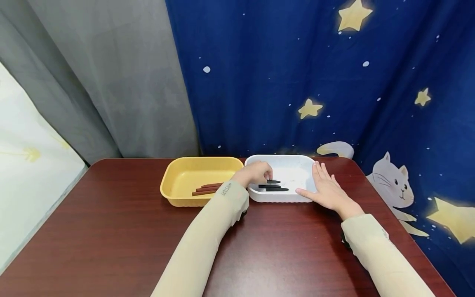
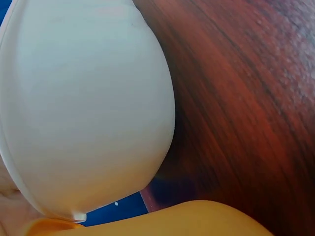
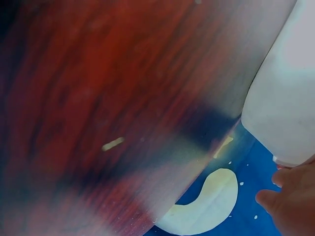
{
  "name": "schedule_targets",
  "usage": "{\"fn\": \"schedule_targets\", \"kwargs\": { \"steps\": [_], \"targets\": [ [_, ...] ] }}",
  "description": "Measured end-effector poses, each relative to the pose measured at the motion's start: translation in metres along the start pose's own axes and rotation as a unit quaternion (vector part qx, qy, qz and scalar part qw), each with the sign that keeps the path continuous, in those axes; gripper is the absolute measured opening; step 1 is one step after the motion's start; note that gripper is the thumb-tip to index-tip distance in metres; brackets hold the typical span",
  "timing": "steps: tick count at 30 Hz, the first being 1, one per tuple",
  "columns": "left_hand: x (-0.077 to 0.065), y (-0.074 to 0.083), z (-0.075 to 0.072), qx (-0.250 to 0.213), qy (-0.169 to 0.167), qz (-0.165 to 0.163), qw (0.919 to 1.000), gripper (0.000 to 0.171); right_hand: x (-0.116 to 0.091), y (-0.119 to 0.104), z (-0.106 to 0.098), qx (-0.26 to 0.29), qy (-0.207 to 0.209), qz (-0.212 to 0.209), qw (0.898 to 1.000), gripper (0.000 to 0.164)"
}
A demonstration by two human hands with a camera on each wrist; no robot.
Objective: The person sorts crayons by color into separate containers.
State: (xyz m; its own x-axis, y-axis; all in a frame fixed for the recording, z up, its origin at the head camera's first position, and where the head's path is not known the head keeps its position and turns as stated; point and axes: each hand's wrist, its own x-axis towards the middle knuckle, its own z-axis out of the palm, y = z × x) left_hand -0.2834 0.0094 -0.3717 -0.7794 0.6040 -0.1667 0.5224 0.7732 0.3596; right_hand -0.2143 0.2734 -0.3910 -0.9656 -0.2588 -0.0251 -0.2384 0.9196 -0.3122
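A white tray [image 1: 293,197] stands at the back of the table, with several slim black pens [image 1: 277,189] lying in its left part. My left hand [image 1: 257,172] reaches over the tray's left rim, fingers bent downward and pinching the rearmost black pen, whose tip pokes out to the right; the fingertips are partly hidden. My right hand [image 1: 326,189] rests at the tray's right end, fingers straight along the rim and thumb spread over the front corner. In the right wrist view, fingertips [image 3: 268,199] show beside the white tray wall [image 3: 280,103].
Left of the white tray stands a yellow tray [image 1: 174,201] holding several reddish-brown sticks [image 1: 208,189], partly behind my left sleeve. Both trays sit near the back edge of the dark red wooden table [image 1: 122,222]. A blue star-print curtain [image 1: 252,82] hangs behind.
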Motion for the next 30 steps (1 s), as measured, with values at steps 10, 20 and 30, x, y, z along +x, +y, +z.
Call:
{"fn": "schedule_targets", "kwargs": {
  "steps": [10, 20, 30],
  "targets": [
    [0.001, 0.000, 0.003, 0.002, -0.005, -0.016, 0.9999, 0.023, 0.000, 0.000, 0.000, 0.001, -0.002, -0.001, 1.000, 0.118],
    [-0.001, 0.000, 0.000, 0.003, 0.003, 0.026, 0.9997, 0.019, -0.001, -0.001, 0.000, -0.004, -0.007, 0.000, 1.000, 0.119],
    [-0.035, 0.010, -0.033, 0.036, 0.046, 0.081, 0.9949, 0.027, 0.000, -0.001, -0.001, -0.005, -0.012, 0.001, 1.000, 0.119]
  ]
}}
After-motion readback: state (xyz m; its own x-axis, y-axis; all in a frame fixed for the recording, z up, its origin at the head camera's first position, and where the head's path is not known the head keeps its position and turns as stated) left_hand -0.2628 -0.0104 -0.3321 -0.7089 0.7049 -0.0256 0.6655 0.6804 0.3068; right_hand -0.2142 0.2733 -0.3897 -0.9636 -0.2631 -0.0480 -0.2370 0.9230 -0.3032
